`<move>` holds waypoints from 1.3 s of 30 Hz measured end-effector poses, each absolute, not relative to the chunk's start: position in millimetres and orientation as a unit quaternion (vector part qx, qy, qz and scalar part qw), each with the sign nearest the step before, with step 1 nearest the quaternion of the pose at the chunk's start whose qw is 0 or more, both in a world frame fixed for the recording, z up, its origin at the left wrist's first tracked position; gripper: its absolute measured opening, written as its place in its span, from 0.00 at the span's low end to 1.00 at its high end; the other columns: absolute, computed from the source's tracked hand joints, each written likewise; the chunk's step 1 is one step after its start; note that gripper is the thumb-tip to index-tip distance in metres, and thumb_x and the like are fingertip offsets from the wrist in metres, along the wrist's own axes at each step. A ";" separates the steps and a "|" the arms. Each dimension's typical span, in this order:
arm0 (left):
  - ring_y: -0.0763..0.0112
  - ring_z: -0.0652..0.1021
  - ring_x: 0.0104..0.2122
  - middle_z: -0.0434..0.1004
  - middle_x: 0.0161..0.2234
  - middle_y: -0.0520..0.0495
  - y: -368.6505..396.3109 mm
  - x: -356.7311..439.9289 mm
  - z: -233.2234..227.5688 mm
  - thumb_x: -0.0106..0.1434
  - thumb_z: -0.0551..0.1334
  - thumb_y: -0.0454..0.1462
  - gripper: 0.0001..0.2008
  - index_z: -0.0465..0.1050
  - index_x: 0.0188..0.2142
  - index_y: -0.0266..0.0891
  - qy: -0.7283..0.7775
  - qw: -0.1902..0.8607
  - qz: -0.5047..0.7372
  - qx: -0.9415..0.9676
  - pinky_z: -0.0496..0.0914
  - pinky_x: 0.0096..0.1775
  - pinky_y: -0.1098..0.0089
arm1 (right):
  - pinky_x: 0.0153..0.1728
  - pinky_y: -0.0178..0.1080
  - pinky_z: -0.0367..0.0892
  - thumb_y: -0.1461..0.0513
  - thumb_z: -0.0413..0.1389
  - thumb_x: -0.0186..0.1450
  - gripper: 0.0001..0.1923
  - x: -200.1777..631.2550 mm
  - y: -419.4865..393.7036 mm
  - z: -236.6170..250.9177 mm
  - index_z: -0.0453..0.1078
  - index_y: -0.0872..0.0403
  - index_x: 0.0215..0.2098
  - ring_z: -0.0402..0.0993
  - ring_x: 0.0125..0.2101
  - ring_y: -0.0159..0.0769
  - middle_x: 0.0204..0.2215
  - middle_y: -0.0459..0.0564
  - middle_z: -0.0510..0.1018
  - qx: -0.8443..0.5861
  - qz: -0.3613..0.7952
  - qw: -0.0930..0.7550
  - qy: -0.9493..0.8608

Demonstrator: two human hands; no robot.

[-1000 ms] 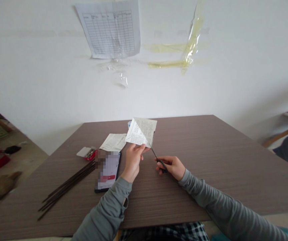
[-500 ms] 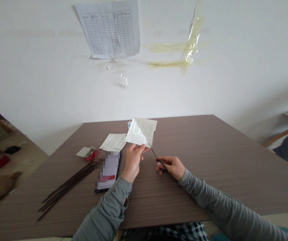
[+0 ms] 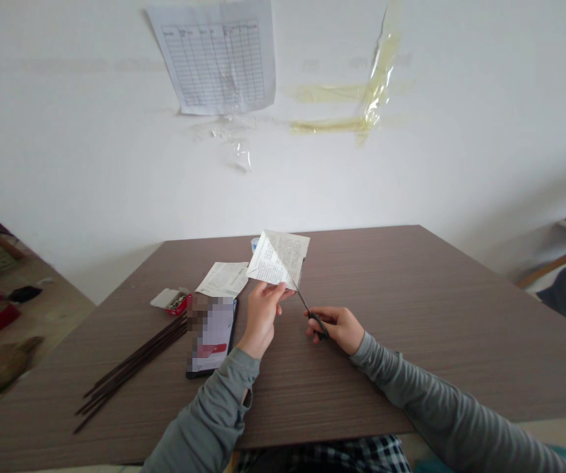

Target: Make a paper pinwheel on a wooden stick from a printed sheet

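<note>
Above the table, my left hand (image 3: 262, 314) pinches the lower edge of a folded sheet of printed paper (image 3: 287, 255), thumb on top and fingers beneath. The paper shows a diagonal fold with a lighter triangle at its left. Through the black handles of a pair of scissors (image 3: 318, 326) my right hand (image 3: 338, 328) is closed. The scissors' blades point up and left and meet the paper's lower corner, close to my left thumb. Whether the blades are apart at the paper is too small to tell.
Left of my left arm lie a phone (image 3: 211, 338), several thin dark sticks (image 3: 132, 360), a small open red-and-white box (image 3: 177, 302) and another printed paper (image 3: 222, 279). A whitish-blue round item (image 3: 254, 244) is partly hidden behind the held paper. The wall (image 3: 362, 184) borders the table's far edge.
The held paper has shifted very slightly. Both hands and the scissors stay in nearly the same place.
</note>
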State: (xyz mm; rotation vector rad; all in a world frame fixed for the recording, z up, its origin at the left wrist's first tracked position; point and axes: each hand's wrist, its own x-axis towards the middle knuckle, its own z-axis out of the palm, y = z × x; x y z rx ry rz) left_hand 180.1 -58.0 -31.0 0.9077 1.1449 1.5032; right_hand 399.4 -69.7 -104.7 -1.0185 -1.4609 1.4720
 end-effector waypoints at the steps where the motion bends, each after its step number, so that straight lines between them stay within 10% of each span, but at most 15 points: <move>1: 0.55 0.97 0.36 0.96 0.41 0.42 -58.0 180.2 -31.0 0.57 0.87 0.41 0.18 0.83 0.38 0.43 0.473 0.499 0.621 0.376 0.56 0.23 0.76 | 0.42 0.53 0.89 0.23 0.84 0.58 0.49 399.6 -69.8 -104.6 0.94 0.53 0.53 0.90 0.29 0.49 0.33 0.55 0.94 -0.404 0.582 0.403 -0.580; 39: 0.54 0.96 0.37 0.96 0.39 0.43 -56.8 179.2 -32.6 0.59 0.83 0.40 0.12 0.84 0.36 0.44 0.489 0.491 0.614 0.378 0.58 0.24 0.74 | 0.42 0.52 0.88 0.27 0.86 0.55 0.46 399.0 -72.6 -95.6 0.94 0.53 0.51 0.89 0.29 0.46 0.33 0.54 0.94 -0.408 0.584 0.403 -0.574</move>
